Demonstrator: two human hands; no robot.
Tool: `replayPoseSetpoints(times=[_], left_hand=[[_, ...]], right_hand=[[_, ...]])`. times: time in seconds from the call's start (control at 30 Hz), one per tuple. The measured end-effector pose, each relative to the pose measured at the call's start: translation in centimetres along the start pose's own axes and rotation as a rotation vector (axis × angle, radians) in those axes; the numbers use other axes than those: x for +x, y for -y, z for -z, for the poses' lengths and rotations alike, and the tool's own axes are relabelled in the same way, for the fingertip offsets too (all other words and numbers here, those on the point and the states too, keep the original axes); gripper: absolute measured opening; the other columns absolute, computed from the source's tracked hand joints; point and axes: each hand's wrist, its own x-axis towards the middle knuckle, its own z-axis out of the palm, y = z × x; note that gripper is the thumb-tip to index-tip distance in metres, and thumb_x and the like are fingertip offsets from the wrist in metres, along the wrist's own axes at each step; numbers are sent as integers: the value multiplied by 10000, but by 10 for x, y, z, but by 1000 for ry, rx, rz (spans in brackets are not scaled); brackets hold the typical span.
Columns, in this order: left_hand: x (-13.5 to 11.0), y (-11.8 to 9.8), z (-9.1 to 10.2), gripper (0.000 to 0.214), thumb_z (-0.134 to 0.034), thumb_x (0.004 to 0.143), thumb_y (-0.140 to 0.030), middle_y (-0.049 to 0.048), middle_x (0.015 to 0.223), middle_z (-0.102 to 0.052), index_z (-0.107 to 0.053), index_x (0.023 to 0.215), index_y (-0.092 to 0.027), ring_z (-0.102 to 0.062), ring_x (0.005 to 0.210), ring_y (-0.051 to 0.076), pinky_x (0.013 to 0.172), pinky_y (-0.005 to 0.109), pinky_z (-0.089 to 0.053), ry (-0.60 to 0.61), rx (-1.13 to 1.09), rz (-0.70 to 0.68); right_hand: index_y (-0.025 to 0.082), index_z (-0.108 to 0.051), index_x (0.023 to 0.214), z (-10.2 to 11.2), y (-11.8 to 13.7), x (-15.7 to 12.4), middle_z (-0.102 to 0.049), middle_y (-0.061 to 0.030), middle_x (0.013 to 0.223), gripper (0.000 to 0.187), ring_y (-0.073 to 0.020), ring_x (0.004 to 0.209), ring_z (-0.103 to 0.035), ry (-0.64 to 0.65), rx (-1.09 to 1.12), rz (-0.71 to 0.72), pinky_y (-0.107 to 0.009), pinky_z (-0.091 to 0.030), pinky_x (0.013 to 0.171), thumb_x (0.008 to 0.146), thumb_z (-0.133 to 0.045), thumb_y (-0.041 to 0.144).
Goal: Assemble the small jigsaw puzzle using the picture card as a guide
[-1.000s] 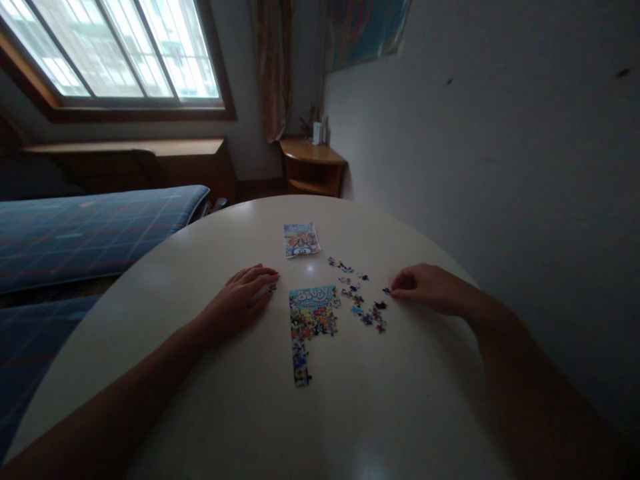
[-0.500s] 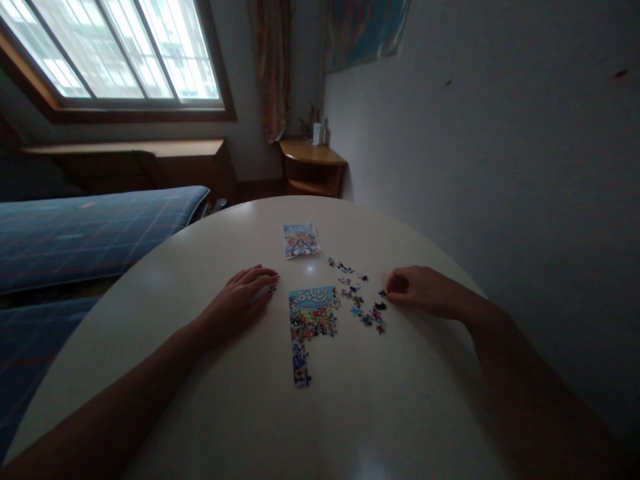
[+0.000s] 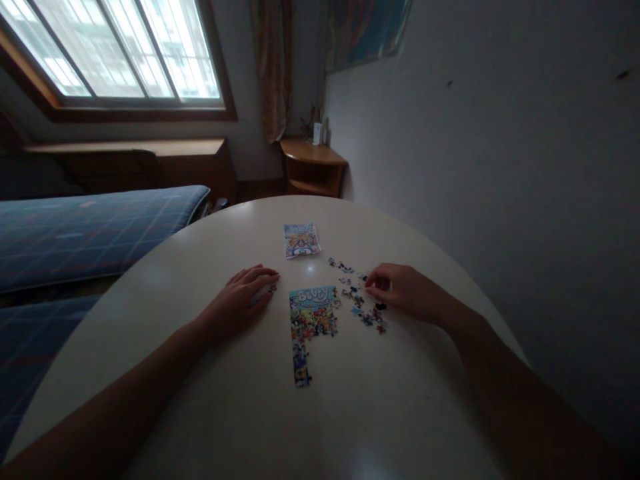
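Note:
On the round white table lies a partly joined jigsaw puzzle point(image 3: 313, 310), its upper part broad and a narrow strip running down its left side. Loose puzzle pieces point(image 3: 367, 319) are scattered to its right. My right hand point(image 3: 400, 290) is over these pieces, thumb and index finger pinched together; whatever is between the fingertips is too small to make out. My left hand point(image 3: 243, 297) rests on the table left of the puzzle, fingers stretched out. A few small pieces point(image 3: 273, 289) show by its fingertips, partly covered.
A printed picture packet point(image 3: 301, 241) lies beyond the puzzle on the white table point(image 3: 240, 413). A blue plaid mattress point(image 3: 100, 227) stands to the left, a wall point(image 3: 500, 167) to the right. Behind are a wooden corner shelf point(image 3: 313, 153) and a window.
My right hand has shifted left across the loose pieces, closer to the puzzle. A dark piece that was at its fingertips no longer shows there. My left hand has stayed put.

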Motion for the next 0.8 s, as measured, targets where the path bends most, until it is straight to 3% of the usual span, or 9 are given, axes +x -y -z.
replayPoseSetpoints(times=[0.4,0.8], left_hand=[[-1,2,-1,414,-402,986,-361,75,1408,-560,-567,1343,-230,-422,1380,291,1159,525,-342,3,9,7],[0,0,0,408,-408,979,-350,78,1406,-562,-573,1330,-226,-426,1375,295,1151,529,-353,1,-2,5]], right_hand=[[204,-724,928,-19,11,5,-680,-45,905,105,-143,758,-612,-47,39,150,-253,-456,699,889,-639,251],[183,-715,893,-24,21,9,-675,-49,867,77,-145,720,-600,-21,13,118,-263,-443,683,865,-661,231]])
